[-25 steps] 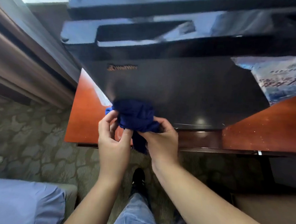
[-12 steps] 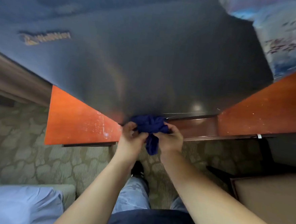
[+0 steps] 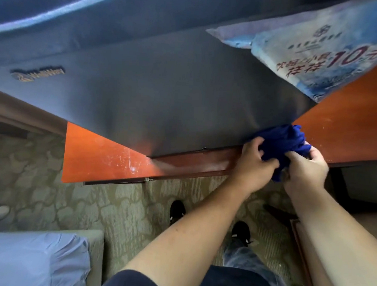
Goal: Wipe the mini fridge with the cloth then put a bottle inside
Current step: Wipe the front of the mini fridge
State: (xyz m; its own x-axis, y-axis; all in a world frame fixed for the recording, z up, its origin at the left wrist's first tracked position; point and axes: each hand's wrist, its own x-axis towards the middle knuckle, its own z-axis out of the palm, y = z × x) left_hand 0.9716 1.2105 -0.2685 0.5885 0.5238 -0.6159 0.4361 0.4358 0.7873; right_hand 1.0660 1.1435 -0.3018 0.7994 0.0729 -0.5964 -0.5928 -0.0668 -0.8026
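Fridge-corner cloth (image 3: 282, 142) between gripping fingers (image 3: 257, 145).

Both hands have carried the bunched dark-blue cloth (image 3: 282, 142) from the lower middle of the dark-grey mini fridge door (image 3: 163, 101) along its bottom edge to the lower right corner. The left hand (image 3: 252, 160) and right hand (image 3: 305, 171) keep their grip on it, now above the orange-red wooden tabletop (image 3: 340, 122).
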